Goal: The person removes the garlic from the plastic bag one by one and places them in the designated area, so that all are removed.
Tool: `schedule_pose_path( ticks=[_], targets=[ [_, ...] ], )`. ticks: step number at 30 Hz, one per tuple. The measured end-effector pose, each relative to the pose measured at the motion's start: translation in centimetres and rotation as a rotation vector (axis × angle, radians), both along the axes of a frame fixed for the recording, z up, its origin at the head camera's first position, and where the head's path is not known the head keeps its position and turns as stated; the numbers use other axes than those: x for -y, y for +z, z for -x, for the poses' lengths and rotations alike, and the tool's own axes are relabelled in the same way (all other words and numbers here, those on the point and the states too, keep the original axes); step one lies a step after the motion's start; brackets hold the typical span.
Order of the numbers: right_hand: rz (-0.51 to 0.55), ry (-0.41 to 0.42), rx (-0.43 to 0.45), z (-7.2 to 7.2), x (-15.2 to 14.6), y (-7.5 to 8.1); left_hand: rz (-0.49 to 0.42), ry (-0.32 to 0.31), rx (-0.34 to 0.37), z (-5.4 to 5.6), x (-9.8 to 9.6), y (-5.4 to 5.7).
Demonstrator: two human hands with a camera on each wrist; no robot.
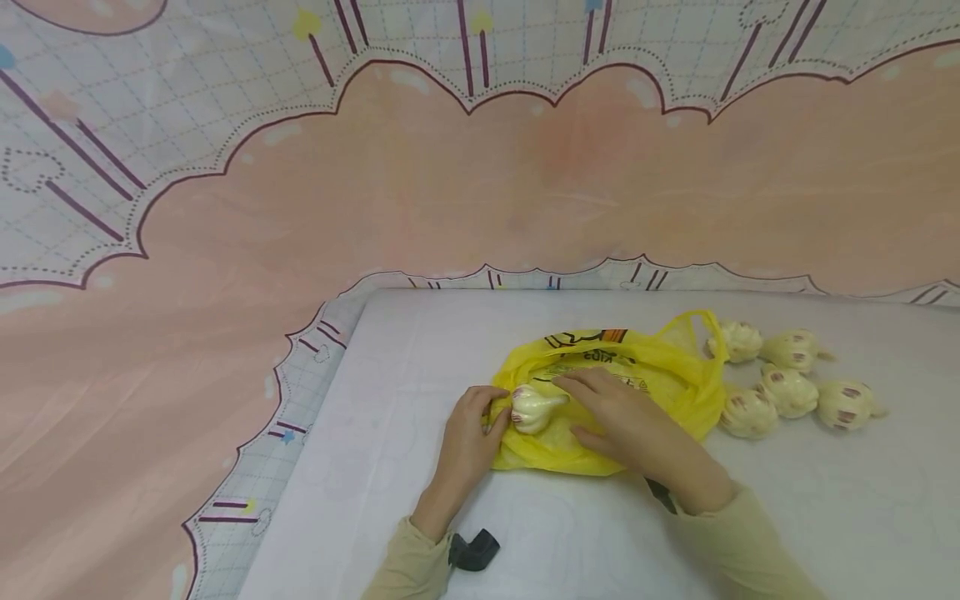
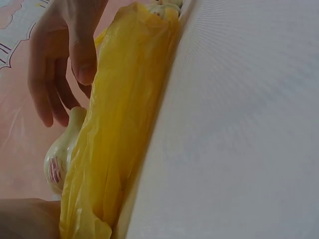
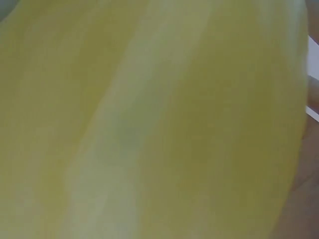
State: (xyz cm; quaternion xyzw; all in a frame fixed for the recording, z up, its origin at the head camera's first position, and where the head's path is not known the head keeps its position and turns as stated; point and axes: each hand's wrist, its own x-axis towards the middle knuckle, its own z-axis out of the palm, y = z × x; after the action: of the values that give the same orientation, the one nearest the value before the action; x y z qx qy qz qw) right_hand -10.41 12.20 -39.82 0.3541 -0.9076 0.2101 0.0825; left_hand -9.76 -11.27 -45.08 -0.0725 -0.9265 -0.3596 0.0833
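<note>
A yellow plastic bag (image 1: 570, 461) with dark print lies on the white table, its mouth spread wide. One garlic bulb (image 1: 531, 410) rests at the bag's left side, stem pointing right. My left hand (image 1: 468, 433) pinches the bag's left edge, thumb and fingers close beside this bulb. Over the bag's opening is my right hand (image 1: 626, 421), its fingers loosely extended toward the stem and holding nothing. From the left wrist, the right hand (image 2: 62, 45) hangs above the bulb (image 2: 59, 157) and the bag's side (image 2: 117, 114). Blurred yellow bag (image 3: 149, 124) fills most of the right wrist view.
Several more garlic bulbs (image 1: 786, 392) lie in a cluster just right of the bag, the nearest ones against its handle side. The white table (image 1: 847, 517) extends around them. A patterned peach cloth (image 1: 480, 192) hangs behind and at the left.
</note>
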Motion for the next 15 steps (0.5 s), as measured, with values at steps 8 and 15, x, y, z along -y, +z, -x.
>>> schedule_pose_path(
  ticks=[8,15],
  targets=[
    [-0.005,0.003,-0.003,0.3,0.8,-0.2,-0.008,0.002,0.012,0.0,0.0,0.0],
    [0.009,0.019,0.011,0.6,1.4,-0.3,-0.005,-0.002,0.005,0.1,0.1,-0.1]
  ],
)
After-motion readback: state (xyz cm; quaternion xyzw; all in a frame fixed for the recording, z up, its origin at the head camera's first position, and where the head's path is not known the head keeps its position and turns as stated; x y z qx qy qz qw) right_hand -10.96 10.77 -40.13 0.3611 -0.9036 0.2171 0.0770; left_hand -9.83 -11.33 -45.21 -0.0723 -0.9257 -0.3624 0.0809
